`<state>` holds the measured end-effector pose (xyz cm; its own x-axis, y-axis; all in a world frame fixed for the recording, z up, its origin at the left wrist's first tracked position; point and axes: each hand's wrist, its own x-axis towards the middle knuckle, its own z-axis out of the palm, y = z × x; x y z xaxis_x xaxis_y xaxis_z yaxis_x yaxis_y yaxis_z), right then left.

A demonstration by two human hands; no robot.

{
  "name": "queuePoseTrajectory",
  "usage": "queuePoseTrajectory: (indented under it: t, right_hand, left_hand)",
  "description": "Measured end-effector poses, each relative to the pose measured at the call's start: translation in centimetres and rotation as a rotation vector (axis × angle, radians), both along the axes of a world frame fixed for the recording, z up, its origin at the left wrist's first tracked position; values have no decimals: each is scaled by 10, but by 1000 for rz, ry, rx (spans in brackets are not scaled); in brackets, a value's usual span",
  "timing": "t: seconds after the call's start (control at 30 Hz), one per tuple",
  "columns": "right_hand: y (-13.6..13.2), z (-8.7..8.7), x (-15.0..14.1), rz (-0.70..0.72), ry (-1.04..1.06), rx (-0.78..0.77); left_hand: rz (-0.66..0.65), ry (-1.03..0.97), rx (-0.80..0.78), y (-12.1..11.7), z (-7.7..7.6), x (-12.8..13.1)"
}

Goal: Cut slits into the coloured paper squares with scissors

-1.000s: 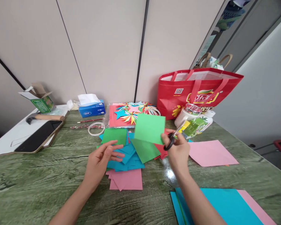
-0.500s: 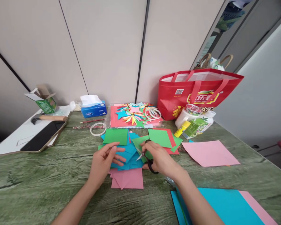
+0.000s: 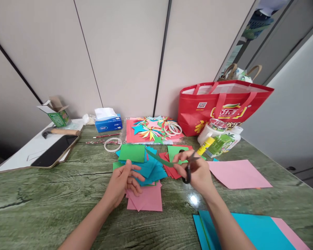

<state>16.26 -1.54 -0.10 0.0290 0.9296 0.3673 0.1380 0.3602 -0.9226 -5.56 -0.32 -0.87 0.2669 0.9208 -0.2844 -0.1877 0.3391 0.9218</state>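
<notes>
My right hand (image 3: 198, 172) grips black-handled scissors (image 3: 188, 169) and pinches a green paper square (image 3: 160, 160), seen nearly edge-on and lifted just above the pile. My left hand (image 3: 123, 180) hovers with loosely spread fingers over the blue paper squares (image 3: 148, 168), holding nothing. Around it lie a green square (image 3: 131, 152), red squares (image 3: 169, 168) and pink squares (image 3: 148, 199) on the green wood-grain table (image 3: 41, 205).
Behind the pile: coloured paper stars (image 3: 151, 128) on a red sheet, tape rings (image 3: 112, 144), a tissue box (image 3: 108, 122), a glue stick (image 3: 205, 146), a white jar (image 3: 211, 130), a red bag (image 3: 221, 106). A pink sheet (image 3: 237, 173) lies right, blue sheets (image 3: 250, 231) near right, a tablet (image 3: 54, 156) left.
My right hand first held a green square up, lowered to the pile while keeping the scissors, then rose to the right with a green square. The left hand barely moved.
</notes>
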Motion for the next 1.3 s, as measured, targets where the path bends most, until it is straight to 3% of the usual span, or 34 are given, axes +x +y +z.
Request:
queuePoseTrajectory:
  t: [0.1,0.23,0.3,0.4,0.47,0.53,0.77,0.93,1.07,1.3]
  right_hand:
    - [-4,5,-2,181,182,22]
    - [-3,-1,-7,345,134,-17]
    - [0,-6,-12,288,163,-29]
    - [5,-12,-21,55,336,-82]
    - [6,-15,-27,24,473,-176]
    - [6,-18,-32,31,520,-249]
    - [6,-23,-35,-35,460,-244]
    - [1,-21,-33,163,332,-301]
    - [-2,-18,-31,348,389,-328]
    - [-8,-11,-44,390,200,-307]
  left_hand:
    - [-76,-106,-167,3,1,-6]
    - [-199,-138,-205,4,3,-10]
    - [-211,-91,-129,2,2,-8]
    - [-31,-31,32,0,0,-3]
    - [115,7,114,1,-2,-1]
    - [164,37,147,1,-4,0]
    - [-6,45,69,-2,-5,1]
    - [102,39,130,-2,4,-1]
    - [148,29,173,-1,11,-5]
    - [209,81,202,-1,12,-6]
